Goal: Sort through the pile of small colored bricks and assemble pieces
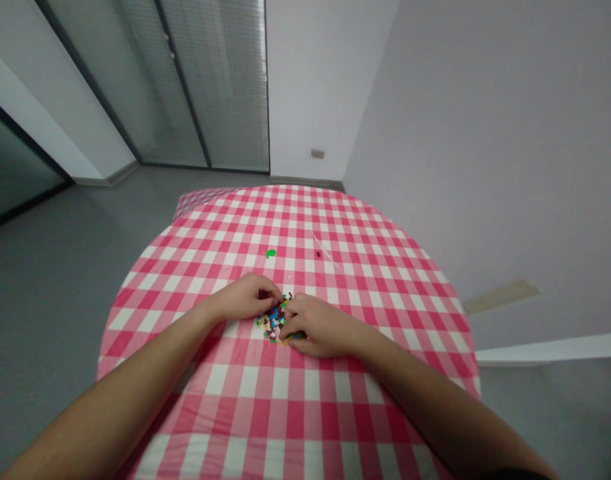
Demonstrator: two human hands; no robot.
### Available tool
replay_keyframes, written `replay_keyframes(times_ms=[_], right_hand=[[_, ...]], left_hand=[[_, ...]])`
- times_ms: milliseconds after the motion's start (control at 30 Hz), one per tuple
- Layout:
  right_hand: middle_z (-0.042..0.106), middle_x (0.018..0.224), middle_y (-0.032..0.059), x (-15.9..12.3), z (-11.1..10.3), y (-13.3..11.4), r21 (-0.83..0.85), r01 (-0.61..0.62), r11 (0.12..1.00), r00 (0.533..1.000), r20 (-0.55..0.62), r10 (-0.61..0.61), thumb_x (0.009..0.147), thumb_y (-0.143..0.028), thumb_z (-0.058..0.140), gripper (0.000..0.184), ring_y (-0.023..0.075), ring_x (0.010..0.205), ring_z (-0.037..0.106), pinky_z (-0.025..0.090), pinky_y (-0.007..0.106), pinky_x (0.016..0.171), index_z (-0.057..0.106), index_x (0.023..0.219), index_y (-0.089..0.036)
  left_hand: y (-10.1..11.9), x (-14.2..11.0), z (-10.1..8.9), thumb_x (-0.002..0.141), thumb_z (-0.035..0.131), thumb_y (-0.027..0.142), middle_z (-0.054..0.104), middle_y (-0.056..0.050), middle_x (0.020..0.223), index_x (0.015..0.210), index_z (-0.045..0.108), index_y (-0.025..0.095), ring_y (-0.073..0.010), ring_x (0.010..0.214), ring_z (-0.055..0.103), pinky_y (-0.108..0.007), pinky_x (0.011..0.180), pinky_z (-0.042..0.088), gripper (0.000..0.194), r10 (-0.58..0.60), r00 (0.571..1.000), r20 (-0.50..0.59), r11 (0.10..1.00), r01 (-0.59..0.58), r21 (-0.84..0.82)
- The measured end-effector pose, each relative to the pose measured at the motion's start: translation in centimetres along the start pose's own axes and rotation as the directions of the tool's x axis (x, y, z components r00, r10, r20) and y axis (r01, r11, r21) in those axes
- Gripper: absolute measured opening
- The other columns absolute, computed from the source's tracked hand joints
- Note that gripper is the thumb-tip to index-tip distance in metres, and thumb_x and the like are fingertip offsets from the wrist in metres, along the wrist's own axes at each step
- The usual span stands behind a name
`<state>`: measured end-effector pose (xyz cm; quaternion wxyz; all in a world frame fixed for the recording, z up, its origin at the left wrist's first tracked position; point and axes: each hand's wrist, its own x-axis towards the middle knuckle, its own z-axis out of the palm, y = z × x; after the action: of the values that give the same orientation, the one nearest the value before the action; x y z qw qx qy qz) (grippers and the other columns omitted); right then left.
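closely, both hands (244,298) (321,327) cup tiny colored plastic pieces (273,321).

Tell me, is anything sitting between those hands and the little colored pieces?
Nothing visible stands in the way. The left hand and right hand both touch the pile of small colored pieces directly.

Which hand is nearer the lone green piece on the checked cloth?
Left. The left hand is below the green piece and slightly to its left in view; the right hand is farther away, below it and to its right.
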<state>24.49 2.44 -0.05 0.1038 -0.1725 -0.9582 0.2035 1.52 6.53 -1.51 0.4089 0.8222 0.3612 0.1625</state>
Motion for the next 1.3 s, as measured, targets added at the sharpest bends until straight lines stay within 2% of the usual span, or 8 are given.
replay_keyframes(times_ms=[400,667,767,867,933,1000,1100,1300], right_hand=[[0.070,0.091,0.0076,-0.3,-0.3,0.5,-0.002,-0.116,0.993,0.993,-0.013,0.116,0.082,-0.011,0.072,0.018,0.0209,0.090,0.060,0.045,0.033,0.083,0.077,0.098,-0.015],[0.067,0.085,0.0083,-0.4,0.1,0.8,-0.145,-0.082,0.986,0.997,-0.025,0.079,0.088,-0.020,0.072,0.008,0.0209,0.087,0.057,0.043,0.033,0.078,0.077,0.086,-0.015],[0.068,0.084,0.0082,-0.3,0.3,0.9,-0.100,-0.055,0.993,0.998,-0.040,0.051,0.089,-0.018,0.070,0.009,0.0210,0.088,0.059,0.044,0.033,0.080,0.077,0.084,-0.015],[0.072,0.089,0.0082,-0.2,0.4,1.5,0.029,-0.078,0.997,0.987,-0.141,0.081,0.091,-0.016,0.067,0.009,0.0202,0.090,0.062,0.046,0.033,0.084,0.076,0.089,-0.015],[0.074,0.091,0.0081,-0.2,0.5,2.1,0.132,-0.168,0.977,0.944,-0.263,0.198,0.093,-0.019,0.066,0.010,0.0188,0.086,0.065,0.047,0.032,0.082,0.076,0.092,-0.016],[0.075,0.087,0.0068,-0.1,0.7,2.7,0.266,-0.281,0.922,0.854,-0.368,0.367,0.092,-0.023,0.068,0.010,0.0173,0.078,0.065,0.048,0.029,0.073,0.076,0.092,-0.017],[0.074,0.080,0.0044,0.1,1.4,3.4,0.494,-0.328,0.806,0.739,-0.398,0.544,0.087,-0.029,0.074,0.011,0.0162,0.069,0.065,0.047,0.027,0.063,0.075,0.087,-0.018],[0.067,0.072,0.0010,0.7,2.3,3.7,0.719,-0.231,0.656,0.668,-0.373,0.644,0.079,-0.043,0.076,0.029,0.0166,0.066,0.063,0.050,0.028,0.059,0.060,0.083,-0.020]], left_hand=[[-0.2,0.0,0.1,0.080,0.053,0.011,0.076,-0.004,0.087,0.090,0.077,0.015,-0.0141,0.076,0.069,-0.021,0.070,0.051,0.027,-0.003,1.000,-0.011,1.000,0.003,-0.010],[-0.2,0.0,0.1,0.078,0.052,0.009,0.075,-0.003,0.084,0.088,0.076,0.015,-0.0128,0.072,0.067,-0.020,0.067,0.050,0.027,-0.011,1.000,-0.011,1.000,0.011,-0.024],[-0.2,0.0,0.1,0.079,0.053,0.011,0.075,-0.003,0.083,0.087,0.076,0.015,-0.0130,0.072,0.067,-0.021,0.067,0.050,0.025,-0.014,1.000,-0.009,0.999,0.014,-0.031],[-0.2,0.0,0.2,0.081,0.056,0.015,0.076,-0.004,0.086,0.091,0.077,0.015,-0.0138,0.075,0.068,-0.023,0.070,0.052,0.023,-0.020,0.999,-0.031,0.999,0.019,-0.040],[-0.1,0.1,0.4,0.083,0.060,0.020,0.076,-0.005,0.089,0.096,0.077,0.016,-0.0145,0.077,0.068,-0.024,0.071,0.052,0.022,-0.019,0.996,-0.084,0.998,0.013,-0.069],[0.2,0.2,0.8,0.083,0.064,0.023,0.076,-0.006,0.092,0.099,0.077,0.017,-0.0148,0.079,0.067,-0.024,0.071,0.052,0.022,0.001,0.988,-0.152,0.995,-0.016,-0.096],[0.6,0.3,1.2,0.084,0.066,0.027,0.075,-0.006,0.094,0.102,0.076,0.018,-0.0147,0.082,0.066,-0.025,0.075,0.052,0.022,0.034,0.966,-0.256,0.995,-0.057,-0.082],[0.5,0.4,1.3,0.090,0.064,0.030,0.073,-0.006,0.087,0.095,0.076,0.019,-0.0150,0.080,0.065,-0.027,0.077,0.052,0.017,0.113,0.936,-0.334,0.994,-0.104,0.043]])
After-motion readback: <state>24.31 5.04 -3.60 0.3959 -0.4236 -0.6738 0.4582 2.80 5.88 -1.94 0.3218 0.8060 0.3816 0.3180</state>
